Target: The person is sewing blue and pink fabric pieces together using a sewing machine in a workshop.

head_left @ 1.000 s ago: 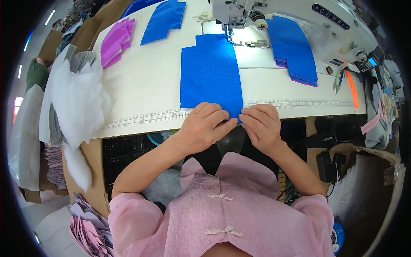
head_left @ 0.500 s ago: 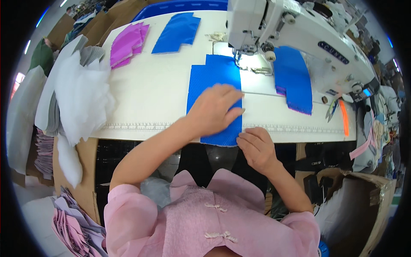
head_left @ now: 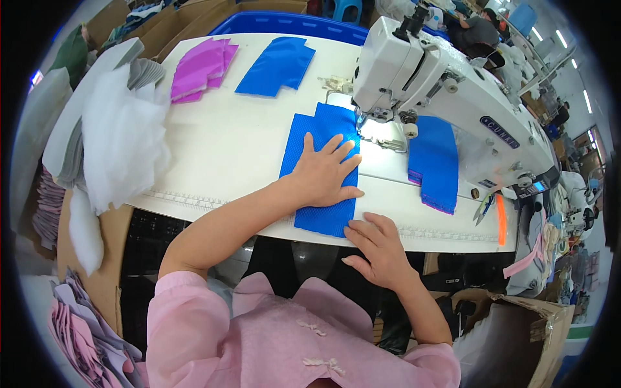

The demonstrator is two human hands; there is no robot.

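A blue textured fabric panel [head_left: 323,223] lies under the sewing machine's [head_left: 388,71] needle area, its right edge beside the lit presser foot [head_left: 362,121]. My left hand [head_left: 325,173] presses flat on the panel with its fingers spread. Down at the near right corner of the panel rests my right hand [head_left: 380,251], fingertips touching the edge and thumb held apart. Another stack of blue pieces [head_left: 435,165] lies right of the needle, beneath the machine's arm.
Purple pieces [head_left: 200,68] and a blue piece [head_left: 277,66] lie at the table's far left. White wadding [head_left: 123,139] hangs over the left side. Scissors [head_left: 482,208] and an orange strip [head_left: 501,220] lie at the right. Behind the table is a blue crate [head_left: 284,24].
The view has tilted upward and shifted. My left hand's fingers have spread out flat on the blue panel. The right thumb has moved away from its fingers.
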